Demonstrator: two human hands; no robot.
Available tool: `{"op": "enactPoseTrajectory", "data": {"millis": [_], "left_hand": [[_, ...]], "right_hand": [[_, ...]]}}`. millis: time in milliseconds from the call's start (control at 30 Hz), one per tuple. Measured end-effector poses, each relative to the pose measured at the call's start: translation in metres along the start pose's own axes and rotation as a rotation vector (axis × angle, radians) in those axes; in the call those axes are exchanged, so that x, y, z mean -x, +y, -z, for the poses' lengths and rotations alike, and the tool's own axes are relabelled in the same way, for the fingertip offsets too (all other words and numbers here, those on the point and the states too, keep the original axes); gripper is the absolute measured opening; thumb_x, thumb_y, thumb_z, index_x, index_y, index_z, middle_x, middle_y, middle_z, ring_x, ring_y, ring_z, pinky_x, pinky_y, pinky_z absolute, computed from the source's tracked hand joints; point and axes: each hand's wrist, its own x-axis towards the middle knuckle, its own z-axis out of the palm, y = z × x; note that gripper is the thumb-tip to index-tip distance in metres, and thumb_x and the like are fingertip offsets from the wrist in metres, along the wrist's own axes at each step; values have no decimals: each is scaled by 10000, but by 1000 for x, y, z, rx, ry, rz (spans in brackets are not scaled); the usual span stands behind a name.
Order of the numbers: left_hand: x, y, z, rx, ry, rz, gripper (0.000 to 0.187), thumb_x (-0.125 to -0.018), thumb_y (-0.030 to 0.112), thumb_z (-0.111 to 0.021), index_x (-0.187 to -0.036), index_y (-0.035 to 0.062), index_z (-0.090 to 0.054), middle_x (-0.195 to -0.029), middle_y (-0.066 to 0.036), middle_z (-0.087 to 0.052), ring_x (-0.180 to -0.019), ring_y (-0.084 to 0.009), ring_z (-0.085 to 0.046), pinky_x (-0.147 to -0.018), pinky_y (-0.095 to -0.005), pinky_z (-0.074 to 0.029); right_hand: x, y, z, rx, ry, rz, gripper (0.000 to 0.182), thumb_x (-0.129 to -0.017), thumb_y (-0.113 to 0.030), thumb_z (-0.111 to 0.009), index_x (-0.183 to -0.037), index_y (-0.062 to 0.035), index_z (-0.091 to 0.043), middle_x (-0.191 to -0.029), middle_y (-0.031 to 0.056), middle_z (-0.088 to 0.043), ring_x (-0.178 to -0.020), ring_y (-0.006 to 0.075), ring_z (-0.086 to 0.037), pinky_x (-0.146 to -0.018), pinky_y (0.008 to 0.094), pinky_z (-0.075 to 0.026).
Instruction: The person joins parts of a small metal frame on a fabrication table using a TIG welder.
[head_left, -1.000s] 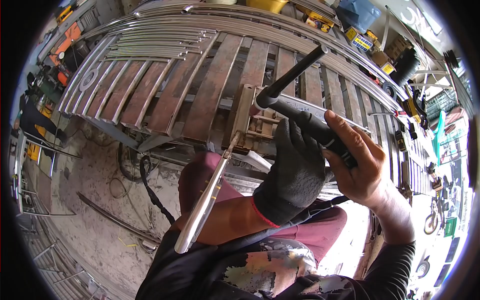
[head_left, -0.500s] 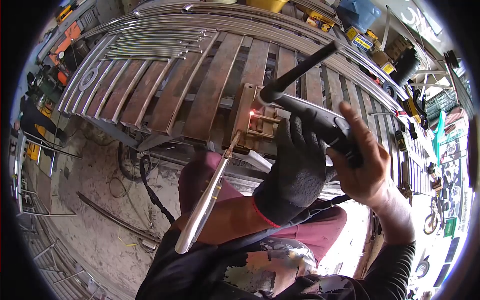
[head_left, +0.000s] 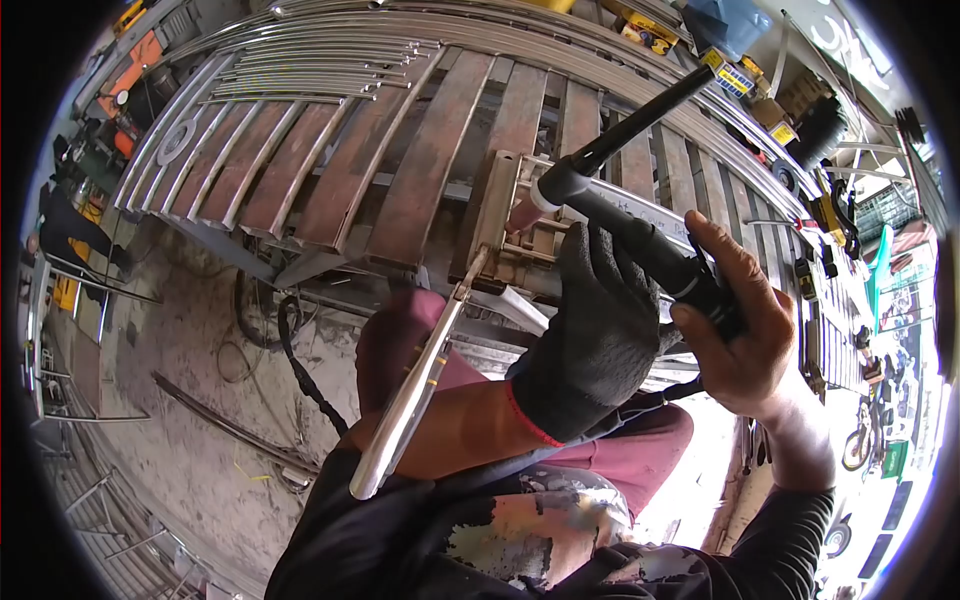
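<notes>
My bare right hand [head_left: 755, 335] is wrapped around the handle of a black TIG welding torch [head_left: 630, 235], thumb and forefinger along its body. The torch's pinkish cup [head_left: 524, 212] points at a small metal assembly [head_left: 490, 215] at the bench edge; no arc glows there. In a black glove with a red cuff, my left hand [head_left: 595, 350] is closed just below the torch, close to the assembly. Its fingertips are partly hidden, so what they hold does not show. A long silver plier-like tool [head_left: 415, 395] slants down from the assembly's near end, above my left forearm.
The slatted metal bench [head_left: 420, 170] carries thin shiny rods [head_left: 320, 75], a ring-shaped disc [head_left: 178, 142] and long tubes along its back. A person [head_left: 75, 235] stands at far left. Cables [head_left: 305, 375] and a long bar [head_left: 235, 430] lie on the floor.
The bright glowing spot at the torch tip has gone out. The torch and my right hand have shifted slightly right, and the view has moved a little.
</notes>
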Motion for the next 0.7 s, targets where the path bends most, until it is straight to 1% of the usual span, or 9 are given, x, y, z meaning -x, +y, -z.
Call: {"op": "enactPoseTrajectory", "data": {"millis": [67, 167, 367, 467, 567, 667, 700], "left_hand": [[1, 3, -6, -63, 22, 6, 533, -955, 213, -641, -1319, -174, -686, -1278, -409, -693, -1194, -556, -693, -1159, -738, -435], [2, 2, -6, -43, 13, -14, 519, -953, 189, -643, -1315, -181, -679, -1261, -404, -696, -1183, -548, -695, -1147, -736, -446], [6, 7, -6, -17, -33, 9, 515, -968, 198, -644, -1338, -160, -659, -1248, -374, -694, -1168, -528, -697, -1143, -729, -449], [7, 6, -5, 18, -23, 6, 514, -969, 205, -645, -1346, -145, -655, -1246, -358, -692, -1191, -522, -688, -1150, -726, -436], [5, 4, -3, -20, -35, -6, 520, -966, 219, -648, -1346, -136, -659, -1263, -358, -686, -1191, -518, -682, -1153, -727, -425], [2, 4, -7, 73, 75, 39, 526, -963, 234, -651, -1340, -133, -660, -1255, -359, -684, -1163, -513, -686, -1149, -725, -428], [2, 4, -6, 66, 72, 42, 523, -963, 237, -651, -1334, -131, -663, -1248, -357, -685, -1162, -512, -684, -1147, -725, -429]], "right_hand": [[1, -1, 1, -20, -5, -34, 715, -929, 40, -791, -1597, 52, -535, -1457, 284, -707, -1312, 384, -739, -1093, 411, -587], [3, 1, -1, -84, 5, -58, 710, -932, 38, -786, -1597, 49, -537, -1451, 275, -714, -1306, 361, -745, -1087, 400, -585], [8, 6, -9, -170, 20, -88, 680, -954, 16, -785, -1591, 42, -548, -1448, 259, -722, -1259, 337, -771, -1038, 377, -604], [7, 8, -12, -148, 33, -35, 673, -961, 17, -779, -1592, 39, -548, -1441, 261, -725, -1245, 338, -777, -1025, 378, -612], [5, 5, -10, -109, 21, -41, 675, -962, 19, -779, -1595, 36, -547, -1426, 267, -731, -1237, 337, -780, -1015, 383, -619], [3, 1, -7, -83, -11, -47, 674, -963, 19, -776, -1596, 36, -546, -1415, 274, -734, -1225, 338, -785, -1001, 383, -627], [3, 0, -7, -84, -10, -43, 671, -964, 20, -775, -1595, 35, -548, -1409, 273, -738, -1219, 337, -787, -998, 382, -628]]}}
